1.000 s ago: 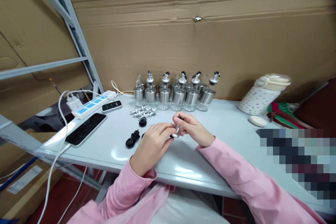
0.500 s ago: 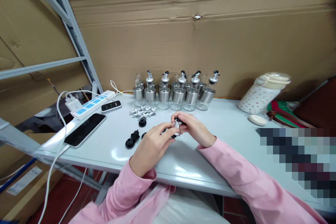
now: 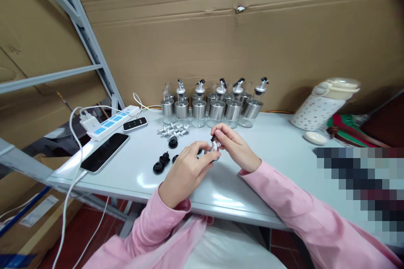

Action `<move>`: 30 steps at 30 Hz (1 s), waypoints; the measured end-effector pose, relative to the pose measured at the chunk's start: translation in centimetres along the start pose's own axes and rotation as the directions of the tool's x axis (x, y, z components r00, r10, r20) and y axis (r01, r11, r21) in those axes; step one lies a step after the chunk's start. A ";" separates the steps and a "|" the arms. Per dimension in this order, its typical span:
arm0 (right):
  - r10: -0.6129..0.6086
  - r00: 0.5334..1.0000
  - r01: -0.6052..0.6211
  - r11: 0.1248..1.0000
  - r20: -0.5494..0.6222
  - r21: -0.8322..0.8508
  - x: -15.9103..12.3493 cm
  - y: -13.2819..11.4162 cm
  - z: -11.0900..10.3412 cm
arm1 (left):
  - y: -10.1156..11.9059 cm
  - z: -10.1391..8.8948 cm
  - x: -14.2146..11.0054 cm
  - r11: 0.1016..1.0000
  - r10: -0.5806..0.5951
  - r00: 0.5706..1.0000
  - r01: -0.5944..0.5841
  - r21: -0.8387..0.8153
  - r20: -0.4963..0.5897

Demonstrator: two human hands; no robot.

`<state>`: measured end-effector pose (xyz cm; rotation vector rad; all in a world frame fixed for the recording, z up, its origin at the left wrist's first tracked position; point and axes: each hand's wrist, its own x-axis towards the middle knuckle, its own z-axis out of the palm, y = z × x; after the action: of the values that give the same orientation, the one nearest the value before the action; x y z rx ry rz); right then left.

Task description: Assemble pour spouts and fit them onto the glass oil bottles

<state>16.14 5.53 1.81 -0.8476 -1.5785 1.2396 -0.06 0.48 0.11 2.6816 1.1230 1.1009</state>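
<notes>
My left hand (image 3: 186, 170) and my right hand (image 3: 235, 147) meet over the middle of the pale table (image 3: 277, 176), both pinching one small silver pour spout with a black tip (image 3: 213, 146). Both sleeves are pink. Just left of my left hand lie black rubber stoppers (image 3: 161, 163), with another stopper (image 3: 172, 143) further back. A heap of several loose silver spouts (image 3: 173, 130) lies behind them. At the back stands a row of several glass oil bottles with steel bands (image 3: 217, 107), most of them fitted with spouts.
A phone (image 3: 105, 152), a blue-and-white power strip (image 3: 109, 122) with a charger and white cable, and a small black device (image 3: 135, 124) sit at the left. A dotted thermos (image 3: 320, 105) and a white oval object (image 3: 314, 137) are at the right. Cardboard forms the wall behind.
Both hands have risen slightly and turned the spout between the fingers; it now stands more upright with its black tip showing. The view has tilted down a little.
</notes>
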 end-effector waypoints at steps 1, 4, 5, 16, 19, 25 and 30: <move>-0.009 1.000 0.009 1.000 0.000 -0.009 0.0 0.0 0.0 | 0.0 0.0 0.0 1.000 -0.004 1.000 0.004 -0.005 0.009; -0.041 0.999 0.040 0.998 -0.007 -0.041 -0.1 -0.1 0.1 | 0.1 0.1 0.0 1.000 -0.002 0.999 0.002 -0.016 0.035; -0.051 0.999 0.050 0.997 -0.005 -0.060 -0.1 -0.2 0.1 | 0.1 0.1 0.0 1.000 0.002 0.999 -0.001 -0.018 0.039; -0.103 0.994 0.100 0.991 -0.023 -0.089 -0.3 0.1 0.0 | 0.1 0.0 0.1 0.999 0.004 1.000 -0.002 -0.042 0.030; -0.115 0.992 0.111 0.991 -0.056 -0.070 -0.3 0.2 -0.1 | 0.0 0.1 0.0 1.000 0.011 0.999 -0.011 -0.018 0.037; -0.074 0.997 0.074 0.997 -0.023 0.026 0.0 0.0 -0.4 | 0.1 0.1 0.1 0.999 -0.011 1.000 0.011 0.031 0.008; -0.089 0.995 0.091 0.995 -0.051 0.033 0.2 -0.1 -0.6 | 0.2 0.1 0.2 0.995 -0.058 0.998 0.056 -0.084 -0.025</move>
<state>16.67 5.89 2.02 -0.7709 -1.5348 1.1706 0.16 0.47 0.19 2.5625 1.1243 1.1526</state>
